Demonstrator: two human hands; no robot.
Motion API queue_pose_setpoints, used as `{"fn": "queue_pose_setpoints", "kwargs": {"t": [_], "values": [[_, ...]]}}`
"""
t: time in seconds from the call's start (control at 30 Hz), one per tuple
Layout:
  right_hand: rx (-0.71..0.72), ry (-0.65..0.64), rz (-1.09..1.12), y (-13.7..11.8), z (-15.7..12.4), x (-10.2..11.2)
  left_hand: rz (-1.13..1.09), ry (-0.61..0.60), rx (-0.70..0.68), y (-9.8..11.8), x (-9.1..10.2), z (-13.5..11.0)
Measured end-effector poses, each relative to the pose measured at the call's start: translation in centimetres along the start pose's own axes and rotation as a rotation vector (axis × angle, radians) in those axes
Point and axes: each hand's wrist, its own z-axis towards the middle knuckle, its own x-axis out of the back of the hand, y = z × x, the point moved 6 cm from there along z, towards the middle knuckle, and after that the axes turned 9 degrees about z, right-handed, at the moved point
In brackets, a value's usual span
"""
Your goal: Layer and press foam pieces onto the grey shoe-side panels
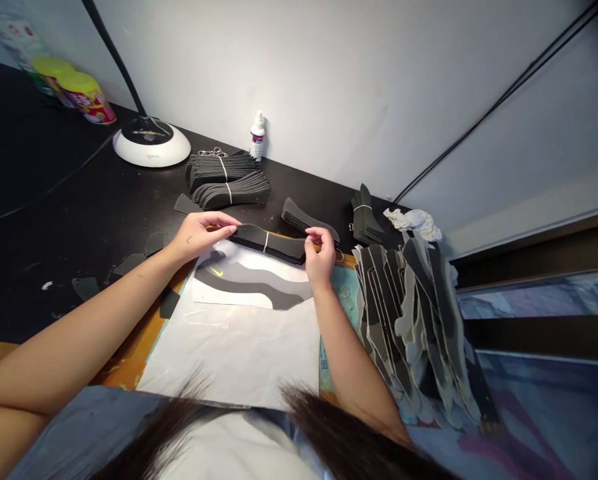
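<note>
Between both hands is a bundle of dark curved pieces (pixel 283 245) with a pale band around its middle. My left hand (pixel 203 233) pinches the bundle's left end, thumb and fingers closed on it. At the other end, my right hand (pixel 320 257) grips it with thumb and fingertips. Just below lies a white sheet with a grey wavy shape and a small yellow-green swoosh (pixel 251 283), on top of larger white paper (pixel 229 350). Behind the right hand rests a loose stack of similar dark pieces (pixel 303 217).
Banded dark bundles (pixel 233 190) lie at the back, near a white spray bottle (pixel 257 137) and a lamp base (pixel 151 150). A smaller banded bundle (pixel 365 217) and crumpled white tissue (pixel 413 222) are back right. Many grey and black cut pieces (pixel 409 320) stand along the right.
</note>
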Motion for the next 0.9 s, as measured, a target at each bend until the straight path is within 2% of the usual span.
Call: {"fn": "queue_pose_setpoints", "kwargs": {"t": [0.2, 0.33, 0.4, 0.5, 0.57, 0.67, 0.73, 0.9], "values": [[-0.033, -0.026, -0.048, 0.6, 0.2, 0.0, 0.02, -0.018, -0.03, -0.4, -0.2, 0.0], [-0.07, -0.098, -0.113, 0.9, 0.3, -0.5, 0.061, 0.001, -0.077, -0.1, -0.1, 0.3], [-0.079, -0.157, -0.157, 0.8, 0.2, -1.0, 0.131, 0.036, -0.168, 0.5, 0.2, 0.4], [-0.08, -0.245, -0.241, 0.5, -0.1, -1.6, 0.336, 0.078, -0.387, 1.3, 0.2, 0.3], [-0.074, -0.294, -0.296, 0.2, -0.3, -1.9, 0.405, 0.022, -0.442, 0.8, -0.4, 0.2], [-0.058, -0.356, -0.347, -0.4, -0.7, -2.3, 0.479, -0.171, -0.41, -0.7, -1.9, 0.1], [-0.059, -0.402, -0.364, -0.7, -0.9, -2.6, 0.533, -0.247, -0.388, -1.4, -2.4, 0.0], [-0.096, -0.474, -0.364, -1.2, -1.2, -2.9, 0.546, -0.208, -0.437, -1.3, -2.0, 0.1]]}}
